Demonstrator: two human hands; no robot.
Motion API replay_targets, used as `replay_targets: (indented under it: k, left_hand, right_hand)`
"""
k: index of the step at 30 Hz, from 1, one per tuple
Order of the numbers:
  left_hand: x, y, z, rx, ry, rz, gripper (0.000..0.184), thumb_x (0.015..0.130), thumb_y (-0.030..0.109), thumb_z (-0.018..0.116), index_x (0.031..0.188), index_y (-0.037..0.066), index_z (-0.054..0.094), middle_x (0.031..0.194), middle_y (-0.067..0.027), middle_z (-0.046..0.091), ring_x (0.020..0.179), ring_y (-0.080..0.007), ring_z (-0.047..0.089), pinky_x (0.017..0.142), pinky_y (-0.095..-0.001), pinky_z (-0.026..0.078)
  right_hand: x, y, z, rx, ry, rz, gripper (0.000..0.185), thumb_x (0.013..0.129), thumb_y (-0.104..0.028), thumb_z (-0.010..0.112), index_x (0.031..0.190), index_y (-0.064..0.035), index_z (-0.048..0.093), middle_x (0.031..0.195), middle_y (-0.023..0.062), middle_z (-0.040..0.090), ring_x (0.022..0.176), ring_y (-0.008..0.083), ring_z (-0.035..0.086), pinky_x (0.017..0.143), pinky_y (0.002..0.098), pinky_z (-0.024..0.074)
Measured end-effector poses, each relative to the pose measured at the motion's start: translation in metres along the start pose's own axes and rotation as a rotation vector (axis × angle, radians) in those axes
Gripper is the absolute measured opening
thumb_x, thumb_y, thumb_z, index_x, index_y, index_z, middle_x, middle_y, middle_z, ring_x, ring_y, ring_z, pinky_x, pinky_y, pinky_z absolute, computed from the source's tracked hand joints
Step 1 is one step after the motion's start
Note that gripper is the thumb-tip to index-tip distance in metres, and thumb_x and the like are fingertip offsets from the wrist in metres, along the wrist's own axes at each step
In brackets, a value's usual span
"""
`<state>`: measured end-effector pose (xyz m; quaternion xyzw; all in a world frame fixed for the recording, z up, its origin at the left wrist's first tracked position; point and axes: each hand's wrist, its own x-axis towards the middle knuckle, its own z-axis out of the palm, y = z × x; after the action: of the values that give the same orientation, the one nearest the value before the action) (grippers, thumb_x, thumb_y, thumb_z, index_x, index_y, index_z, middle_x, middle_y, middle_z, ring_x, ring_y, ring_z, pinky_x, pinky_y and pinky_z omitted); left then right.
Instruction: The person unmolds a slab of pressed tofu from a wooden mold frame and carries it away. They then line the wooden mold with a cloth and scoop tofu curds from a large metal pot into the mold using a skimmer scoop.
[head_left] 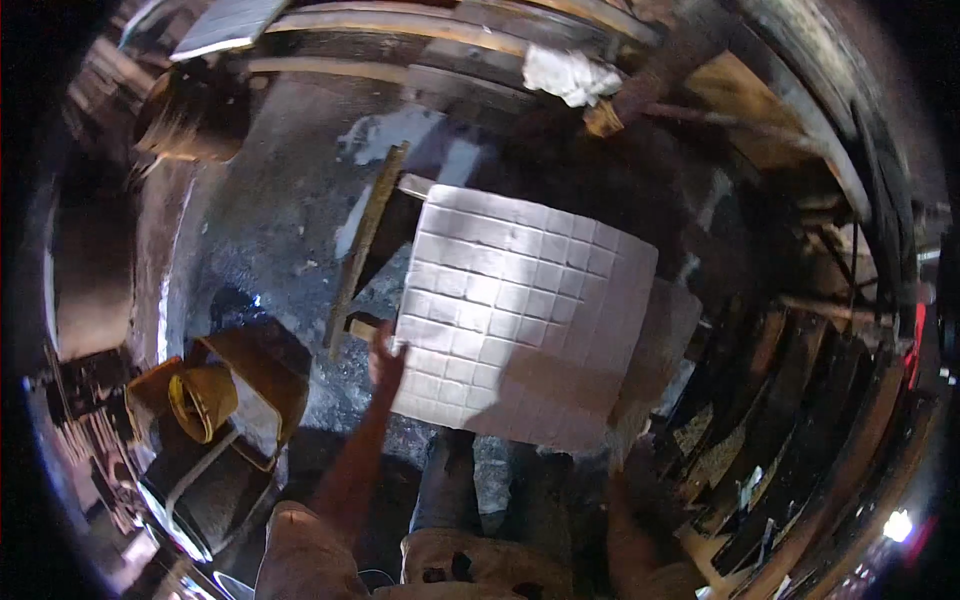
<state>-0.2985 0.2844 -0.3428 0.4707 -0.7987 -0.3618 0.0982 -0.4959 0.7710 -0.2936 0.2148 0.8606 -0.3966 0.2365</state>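
Observation:
A large white slab (pixel 500 300), scored into a grid of squares, lies tilted in front of my body. My left hand (pixel 387 360) is closed on its lower left edge, with the thumb up against the side. Two pale wooden bar ends (pixel 362 328) stick out from under the slab on the left. My right hand (pixel 626 455) is at the lower right corner, in shadow, and its fingers cannot be made out. Beneath the right edge shows a dull, light-coloured sheet or board (pixel 665 335).
A long wooden strip (pixel 368 245) is left of the slab. Yellow containers (pixel 203 400) and a dark bucket (pixel 205 490) stand at lower left. Dark boards (pixel 800 420) line the right side. A crumpled white cloth (pixel 568 76) lies at the back. The floor (pixel 270 200) has wet patches.

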Motion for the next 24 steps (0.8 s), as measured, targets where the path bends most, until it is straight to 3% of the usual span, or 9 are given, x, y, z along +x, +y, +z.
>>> replay_targets:
  k: [2, 4, 9, 11, 14, 16, 19, 22, 24]
  left_hand:
    - [0.051, -0.014, 0.001, -0.293, -0.243, -0.282, 0.062, 0.073, 0.024, 0.067, 0.124, 0.002, 0.04, 0.122, -0.0172, 0.045, 0.109, -0.0255, 0.046, 0.09, -0.0342, 0.038]
    - [0.072, 0.022, 0.002, -0.441, -0.273, -0.341, 0.06, 0.075, 0.027, 0.067, 0.122, -0.001, 0.041, 0.12, -0.0192, 0.047, 0.104, -0.0271, 0.051, 0.086, -0.0326, 0.041]
    - [0.107, -0.004, 0.041, -0.267, -0.417, -0.096, 0.053, 0.074, 0.038, 0.068, 0.11, 0.002, 0.051, 0.1, -0.0082, 0.061, 0.093, -0.0217, 0.056, 0.08, -0.0343, 0.042]
    - [0.1, 0.032, 0.031, -0.298, -0.408, -0.152, 0.054, 0.073, 0.039, 0.068, 0.108, 0.001, 0.052, 0.099, -0.0087, 0.061, 0.092, -0.0219, 0.056, 0.08, -0.0345, 0.042]
    - [0.092, 0.067, 0.024, -0.286, -0.349, -0.177, 0.059, 0.07, 0.042, 0.07, 0.106, 0.0, 0.052, 0.099, -0.0101, 0.06, 0.092, -0.0219, 0.055, 0.081, -0.0346, 0.042]
    - [0.088, 0.091, 0.019, -0.236, -0.299, -0.151, 0.062, 0.068, 0.044, 0.071, 0.106, -0.001, 0.052, 0.099, -0.011, 0.059, 0.093, -0.0216, 0.055, 0.081, -0.0345, 0.042]
    - [0.086, 0.099, 0.017, -0.012, -0.351, -0.349, 0.069, 0.066, 0.046, 0.072, 0.108, -0.004, 0.05, 0.104, -0.0141, 0.057, 0.096, -0.0221, 0.054, 0.085, -0.0358, 0.04]
    - [0.09, 0.039, 0.037, -0.222, -0.394, -0.068, 0.074, 0.065, 0.048, 0.072, 0.111, -0.005, 0.048, 0.108, -0.0168, 0.056, 0.099, -0.0259, 0.053, 0.088, -0.0368, 0.039]
    - [0.101, 0.013, 0.049, 0.044, -0.318, -0.147, 0.08, 0.064, 0.052, 0.071, 0.114, -0.006, 0.047, 0.112, -0.0196, 0.054, 0.1, -0.0312, 0.053, 0.092, -0.0377, 0.036]
  right_hand:
    - [0.008, 0.006, 0.002, -0.028, 0.019, -0.013, 0.04, 0.088, -0.023, 0.048, 0.12, 0.0004, 0.044, 0.097, 0.0125, 0.055, 0.084, 0.0221, 0.052, 0.074, 0.0346, 0.0412]
    - [0.023, 0.015, 0.002, -0.041, 0.042, -0.04, 0.04, 0.088, -0.022, 0.049, 0.121, 0.0009, 0.044, 0.095, 0.0121, 0.055, 0.081, 0.0213, 0.052, 0.072, 0.0344, 0.0421]
    - [0.105, 0.016, 0.021, -0.052, 0.073, -0.322, 0.041, 0.087, -0.02, 0.052, 0.121, 0.002, 0.044, 0.09, 0.0111, 0.057, 0.074, 0.0194, 0.053, 0.067, 0.0339, 0.0443]
    - [0.144, 0.019, 0.033, -0.013, 0.069, -0.484, 0.041, 0.087, -0.019, 0.053, 0.121, 0.0025, 0.044, 0.088, 0.0107, 0.057, 0.071, 0.0186, 0.054, 0.065, 0.0337, 0.0452]
    - [0.155, -0.025, 0.041, 0.22, -0.009, -0.165, 0.042, 0.087, -0.021, 0.054, 0.12, 0.0032, 0.045, 0.096, 0.0112, 0.057, 0.081, 0.0187, 0.056, 0.071, 0.0332, 0.0458]
    - [0.149, -0.049, 0.045, 0.816, -0.431, 0.045, 0.043, 0.087, -0.027, 0.054, 0.119, 0.0005, 0.047, 0.103, 0.0084, 0.055, 0.095, 0.0185, 0.053, 0.079, 0.0337, 0.0429]
    - [0.148, -0.046, 0.055, 0.593, -0.401, -0.02, 0.047, 0.085, -0.035, 0.055, 0.118, -0.0011, 0.048, 0.105, 0.0072, 0.054, 0.096, 0.0196, 0.053, 0.08, 0.0368, 0.0428]
    - [0.139, -0.065, 0.058, 0.38, -0.39, -0.1, 0.05, 0.083, -0.035, 0.058, 0.119, -0.001, 0.047, 0.11, 0.0086, 0.053, 0.097, 0.0218, 0.053, 0.082, 0.0373, 0.0422]
    - [0.074, -0.118, 0.053, 0.386, -0.346, -0.207, 0.052, 0.083, -0.035, 0.059, 0.119, -0.0005, 0.047, 0.112, 0.0097, 0.052, 0.097, 0.0229, 0.053, 0.081, 0.0369, 0.0426]
